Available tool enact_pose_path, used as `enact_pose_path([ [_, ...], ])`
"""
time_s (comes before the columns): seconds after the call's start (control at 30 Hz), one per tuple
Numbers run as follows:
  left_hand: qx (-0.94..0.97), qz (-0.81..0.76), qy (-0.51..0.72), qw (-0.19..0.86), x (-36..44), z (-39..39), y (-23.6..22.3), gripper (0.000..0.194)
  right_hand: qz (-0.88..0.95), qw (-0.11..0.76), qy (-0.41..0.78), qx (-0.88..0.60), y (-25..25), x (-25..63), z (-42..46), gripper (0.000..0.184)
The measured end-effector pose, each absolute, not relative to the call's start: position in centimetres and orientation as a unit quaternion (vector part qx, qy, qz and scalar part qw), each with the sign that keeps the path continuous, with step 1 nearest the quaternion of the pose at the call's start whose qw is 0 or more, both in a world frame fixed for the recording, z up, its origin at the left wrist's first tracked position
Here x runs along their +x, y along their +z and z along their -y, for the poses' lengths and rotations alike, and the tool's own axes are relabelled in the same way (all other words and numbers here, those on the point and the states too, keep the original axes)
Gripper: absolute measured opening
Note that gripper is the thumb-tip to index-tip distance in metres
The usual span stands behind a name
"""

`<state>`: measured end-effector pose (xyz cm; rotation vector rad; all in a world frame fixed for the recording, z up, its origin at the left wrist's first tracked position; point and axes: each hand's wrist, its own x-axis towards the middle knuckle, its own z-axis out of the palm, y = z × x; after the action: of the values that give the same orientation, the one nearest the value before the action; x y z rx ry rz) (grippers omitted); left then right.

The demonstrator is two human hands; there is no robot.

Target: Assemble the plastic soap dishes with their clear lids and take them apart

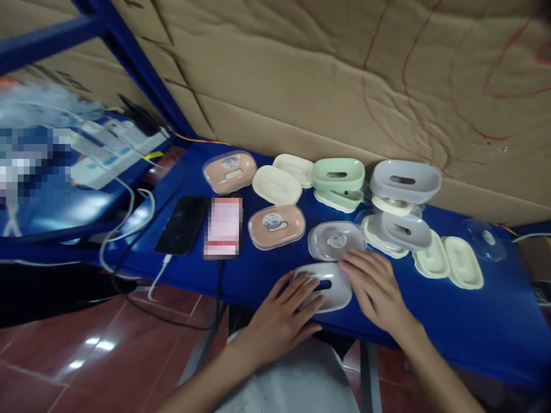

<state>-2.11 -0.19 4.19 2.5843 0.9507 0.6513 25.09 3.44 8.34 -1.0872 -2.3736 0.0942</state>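
Observation:
A grey oval soap dish (326, 285) with a slot in its top lies at the near edge of the blue table (495, 327). My left hand (282, 315) rests on its left side, fingers stretched flat over it. My right hand (374, 284) lies flat against its right side, fingers extended toward a grey dish with a clear lid (336, 240) just behind. Neither hand grips anything.
Behind lie two pink lidded dishes (276, 226) (229, 170), cream parts (276, 184), a green stack (338, 178), a grey stack (404, 189), cream trays (462, 261) and a clear lid (482, 236). Two phones (183, 223) (222, 226) with cables lie left. Cardboard wall behind.

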Motion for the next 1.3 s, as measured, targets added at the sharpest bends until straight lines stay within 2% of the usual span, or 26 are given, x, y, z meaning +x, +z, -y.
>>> enact_pose_path([
  [0.07,0.896,-0.347,0.232,0.153,-2.9,0.8,3.4,0.035,0.901,0.228,0.031,-0.368,9.6,22.0,-8.2,0.047],
  [0.17,0.885,-0.370,0.247,0.140,-4.2,1.1,2.7,0.033,0.932,0.116,-0.019,-0.344,10.2,16.8,-14.5,0.037],
  [0.2,0.882,-0.376,0.250,0.137,-4.6,1.1,2.6,0.033,0.933,0.104,-0.028,-0.342,10.1,15.4,-16.3,0.034],
  [0.43,0.860,-0.406,0.282,0.124,-7.3,0.5,2.5,0.031,0.946,0.104,-0.044,-0.305,8.5,13.4,-22.8,0.034],
  [0.6,0.853,-0.398,0.310,0.134,-7.9,-1.0,1.8,0.032,0.954,0.086,-0.042,-0.285,10.1,14.4,-24.1,0.026],
  [0.7,0.845,-0.392,0.328,0.158,-8.0,-1.5,1.7,0.036,0.940,0.134,-0.051,-0.308,12.7,17.0,-21.0,0.028],
  [0.77,0.828,-0.395,0.354,0.183,-8.2,-1.5,1.7,0.040,0.918,0.218,-0.039,-0.329,13.9,19.9,-16.4,0.029],
  [0.83,0.802,-0.402,0.384,0.218,-8.4,-1.3,1.8,0.042,0.902,0.248,-0.012,-0.352,13.8,23.0,-10.2,0.039],
  [0.93,0.764,-0.412,0.421,0.264,-8.5,-1.1,2.1,0.041,0.887,0.257,0.012,-0.384,10.6,26.6,-0.5,0.058],
  [1.0,0.752,-0.408,0.434,0.281,-8.1,-1.1,2.2,0.041,0.878,0.257,0.011,-0.403,7.5,27.7,4.5,0.056],
  [1.07,0.750,-0.395,0.444,0.290,-7.4,-1.3,2.4,0.041,0.875,0.222,0.021,-0.429,5.0,27.9,7.3,0.054],
  [1.2,0.766,-0.365,0.451,0.278,-5.6,-1.6,3.1,0.041,0.873,0.164,0.052,-0.457,3.5,27.4,7.0,0.050],
  [1.3,0.813,-0.330,0.412,0.247,-4.6,-1.6,3.6,0.042,0.874,0.166,0.065,-0.452,3.9,27.5,5.0,0.050],
])
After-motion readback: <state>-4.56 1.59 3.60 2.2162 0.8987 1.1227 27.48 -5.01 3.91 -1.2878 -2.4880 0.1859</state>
